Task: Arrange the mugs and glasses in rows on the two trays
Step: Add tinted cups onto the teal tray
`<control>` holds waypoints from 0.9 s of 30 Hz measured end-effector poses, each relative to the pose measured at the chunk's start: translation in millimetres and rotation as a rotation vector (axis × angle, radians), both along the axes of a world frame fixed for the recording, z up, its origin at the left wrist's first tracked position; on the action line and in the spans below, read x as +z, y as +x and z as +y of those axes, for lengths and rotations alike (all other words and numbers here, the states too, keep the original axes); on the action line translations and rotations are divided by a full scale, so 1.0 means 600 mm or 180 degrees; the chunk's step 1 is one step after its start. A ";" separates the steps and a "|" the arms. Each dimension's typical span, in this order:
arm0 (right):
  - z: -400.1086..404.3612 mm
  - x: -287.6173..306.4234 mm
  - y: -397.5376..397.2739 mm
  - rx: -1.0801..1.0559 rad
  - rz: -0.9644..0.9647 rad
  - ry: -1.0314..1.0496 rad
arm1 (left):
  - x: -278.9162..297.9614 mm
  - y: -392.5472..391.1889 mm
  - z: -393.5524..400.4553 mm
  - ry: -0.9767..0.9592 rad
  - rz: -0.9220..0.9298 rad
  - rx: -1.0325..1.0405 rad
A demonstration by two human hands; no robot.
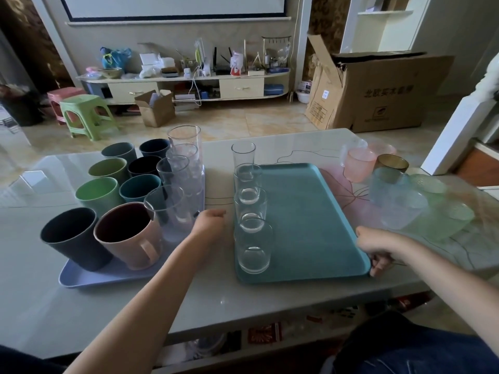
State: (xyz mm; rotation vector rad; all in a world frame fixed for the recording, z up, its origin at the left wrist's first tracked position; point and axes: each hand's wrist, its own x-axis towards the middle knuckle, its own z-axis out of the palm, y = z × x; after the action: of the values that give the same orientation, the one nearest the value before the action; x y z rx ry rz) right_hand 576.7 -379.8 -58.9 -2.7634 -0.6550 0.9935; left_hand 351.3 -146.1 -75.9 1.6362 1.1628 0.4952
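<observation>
A lavender tray [81,279] on the left carries two rows of coloured mugs, with a pink handled mug [129,238] and a dark mug [73,238] nearest me. A row of tall clear glasses [172,179] stands along its right side. My left hand [209,222] curls its fingers over that tray's right edge, beside the nearest tall glass. A teal tray [302,217] on the right has a column of short clear glasses [253,249] along its left edge. My right hand [378,248] grips the teal tray's near right corner.
Several tinted textured glasses stand on the table right of the teal tray: pink [359,166], amber [391,163], blue [388,190] and green [442,220]. The table's front edge is near my knees. Stools and a cardboard box [378,93] stand on the floor beyond.
</observation>
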 end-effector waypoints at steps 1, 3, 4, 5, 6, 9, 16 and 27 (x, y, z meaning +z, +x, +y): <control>0.000 -0.001 -0.001 -0.0009 0.0091 -0.0012 | 0.009 0.007 0.006 0.0038 -0.0063 0.0134; 0.001 0.004 -0.007 0.0002 0.0276 -0.0043 | 0.031 0.022 0.014 0.0244 -0.0141 0.0400; 0.000 0.006 -0.010 -0.0003 0.0328 -0.0062 | 0.043 0.031 0.017 0.0332 -0.0159 0.0522; 0.001 0.009 -0.011 -0.0025 0.0353 -0.0085 | 0.055 0.040 0.019 0.0369 -0.0181 0.0609; 0.002 0.011 -0.012 -0.0045 0.0352 -0.0119 | 0.067 0.049 0.020 0.0421 -0.0186 0.0651; 0.008 0.011 -0.007 -0.0044 0.0282 -0.0059 | 0.106 0.082 0.013 0.0820 -0.0077 0.0519; 0.031 -0.012 0.031 0.0305 -0.0433 0.0434 | 0.148 0.212 -0.007 0.1935 0.0061 -0.0213; 0.066 -0.028 0.088 0.0689 -0.0272 -0.0106 | 0.096 0.517 -0.084 0.3599 0.0885 -0.2777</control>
State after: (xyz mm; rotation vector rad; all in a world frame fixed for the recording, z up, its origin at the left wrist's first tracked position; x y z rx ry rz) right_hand 629.3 -340.4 -75.8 -2.8225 -0.9766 0.9355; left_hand 661.3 -196.4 -18.5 3.0156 0.1473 0.3439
